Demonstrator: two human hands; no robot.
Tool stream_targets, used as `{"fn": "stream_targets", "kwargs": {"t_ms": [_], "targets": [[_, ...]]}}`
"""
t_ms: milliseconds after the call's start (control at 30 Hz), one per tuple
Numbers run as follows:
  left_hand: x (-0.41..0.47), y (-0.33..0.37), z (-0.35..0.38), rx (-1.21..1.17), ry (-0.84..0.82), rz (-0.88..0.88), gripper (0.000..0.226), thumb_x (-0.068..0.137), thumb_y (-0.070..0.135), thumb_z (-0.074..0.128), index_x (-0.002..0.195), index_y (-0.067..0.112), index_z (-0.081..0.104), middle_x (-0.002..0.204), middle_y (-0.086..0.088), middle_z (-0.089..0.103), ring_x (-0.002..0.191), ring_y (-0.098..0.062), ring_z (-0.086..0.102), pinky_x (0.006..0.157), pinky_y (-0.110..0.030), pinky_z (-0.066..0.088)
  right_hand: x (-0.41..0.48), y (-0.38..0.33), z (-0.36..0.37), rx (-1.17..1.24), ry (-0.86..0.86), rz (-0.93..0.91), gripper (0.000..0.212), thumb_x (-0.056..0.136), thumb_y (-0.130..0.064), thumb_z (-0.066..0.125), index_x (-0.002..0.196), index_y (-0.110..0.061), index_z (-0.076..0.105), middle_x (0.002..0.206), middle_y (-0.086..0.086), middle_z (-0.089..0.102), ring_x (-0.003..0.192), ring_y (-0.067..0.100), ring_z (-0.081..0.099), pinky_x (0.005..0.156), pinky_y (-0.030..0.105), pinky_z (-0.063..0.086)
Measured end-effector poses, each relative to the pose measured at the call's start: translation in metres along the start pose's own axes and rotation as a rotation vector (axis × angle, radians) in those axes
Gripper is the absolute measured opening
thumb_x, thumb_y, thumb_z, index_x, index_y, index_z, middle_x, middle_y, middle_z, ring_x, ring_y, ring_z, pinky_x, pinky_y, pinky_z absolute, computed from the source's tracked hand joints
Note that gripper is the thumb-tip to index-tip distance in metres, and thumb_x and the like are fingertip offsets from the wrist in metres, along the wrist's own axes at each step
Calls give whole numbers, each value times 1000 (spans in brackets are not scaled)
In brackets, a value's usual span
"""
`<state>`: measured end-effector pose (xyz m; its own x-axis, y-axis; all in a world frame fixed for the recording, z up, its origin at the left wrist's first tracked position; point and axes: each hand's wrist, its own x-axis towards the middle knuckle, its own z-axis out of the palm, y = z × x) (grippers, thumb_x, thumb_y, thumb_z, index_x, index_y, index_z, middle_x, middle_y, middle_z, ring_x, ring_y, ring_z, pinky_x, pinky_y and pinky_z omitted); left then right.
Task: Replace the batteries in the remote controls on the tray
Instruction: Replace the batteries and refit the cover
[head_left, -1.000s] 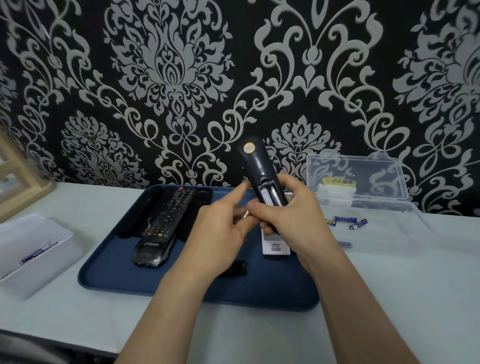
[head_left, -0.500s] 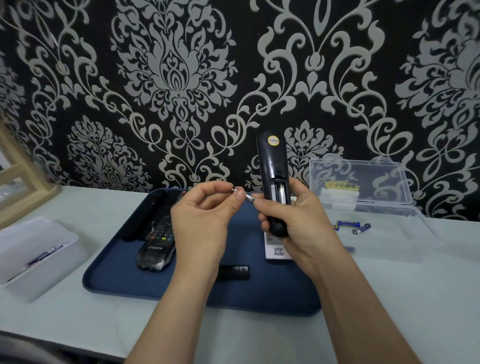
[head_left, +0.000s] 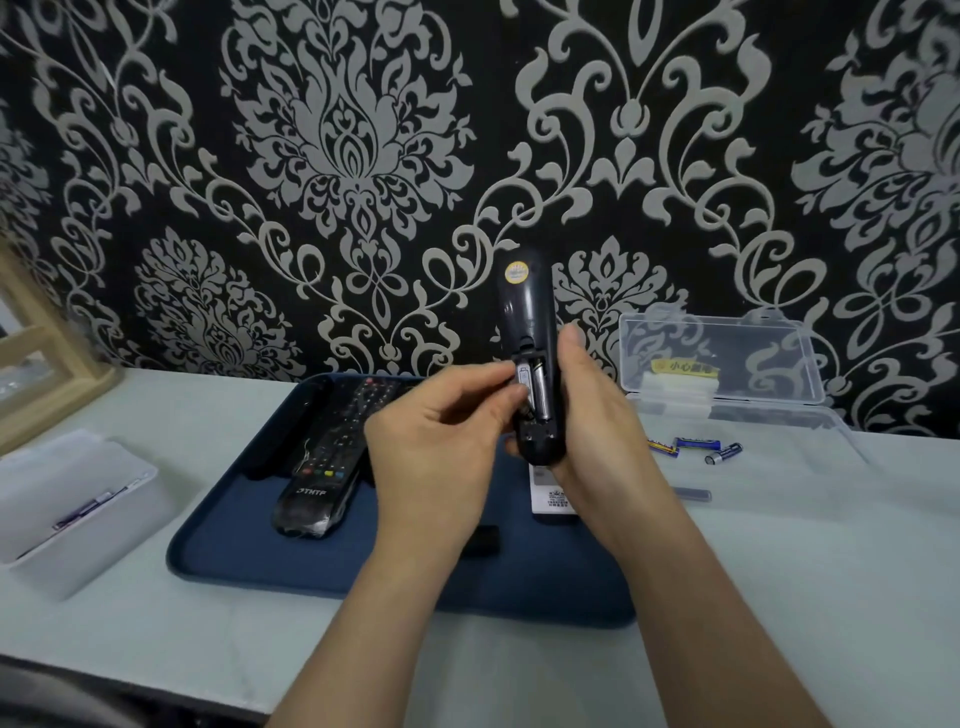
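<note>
Now the left hand (head_left: 441, 447), off to the side a moment ago, pinches a battery (head_left: 523, 382) into the open bay of the black remote (head_left: 527, 332), gripped upright by the right hand (head_left: 597, 415) above the tray's (head_left: 249, 545) far edge; fitting is underway.

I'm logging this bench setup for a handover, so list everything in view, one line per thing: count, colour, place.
held remote: 1, black, upright over the tray, back open
battery in compartment: 1, silver
battery at the fingertips: 1, silver
tray: 1, dark blue, table centre
black remote: 1, on tray, buttons up; darker shapes beside it unclear
white remote: 1, on tray, partly hidden
battery cover: 1, black, on tray
clear box: 1, right, lid open
loose batteries: about 3, blue, in the clear box
white bin: 1, left
left hand: pinching battery
right hand: gripping remote
</note>
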<state>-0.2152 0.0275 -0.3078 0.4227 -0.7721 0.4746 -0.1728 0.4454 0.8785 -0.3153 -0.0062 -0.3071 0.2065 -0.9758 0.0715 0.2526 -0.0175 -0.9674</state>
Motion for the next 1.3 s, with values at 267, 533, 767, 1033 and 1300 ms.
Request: {"fn": "stream_targets", "kwargs": {"t_ms": [267,533,767,1033,1300], "targets": [[6,-10,-4,307,12,351,23,76,4,78,96,15,75,88,5,72,83,-4,67,78,-22,55,-6,-3,7,-111,3,-97,35,104,-41,34,103,-24,64,80,-5,71,65,7,65,60,29,55],[10,-24,0,555,-52,555,26,87,24,66,108,11,74,93,-1,65,83,-18,60,75,-29,51,0,2,3,-57,52,-132,33,107,-17,32,107,-13,64,99,14,70,82,19,65,67,31,55],[1,-29,4,733,-149,571,30,94,29,53,116,19,70,107,4,66,92,-20,52,72,-30,47,2,5,-5,15,122,-121,33,107,-17,31,105,-2,61,101,25,68,88,24,68,86,43,56],[-1,-24,-3,237,-229,42,30,90,23,60,115,38,64,108,15,69,106,-6,61,91,-25,47,4,1,-16,7,-151,-29,26,102,1,40,111,-13,60,99,16,71,94,25,68,85,39,55],[7,-16,-10,-190,-220,-447,18,83,17,68,93,3,72,76,-7,74,64,-12,64,56,-22,54,1,7,-9,-223,-293,-61,32,101,2,43,125,-16,54,109,10,69,90,16,68,75,30,59]]}}
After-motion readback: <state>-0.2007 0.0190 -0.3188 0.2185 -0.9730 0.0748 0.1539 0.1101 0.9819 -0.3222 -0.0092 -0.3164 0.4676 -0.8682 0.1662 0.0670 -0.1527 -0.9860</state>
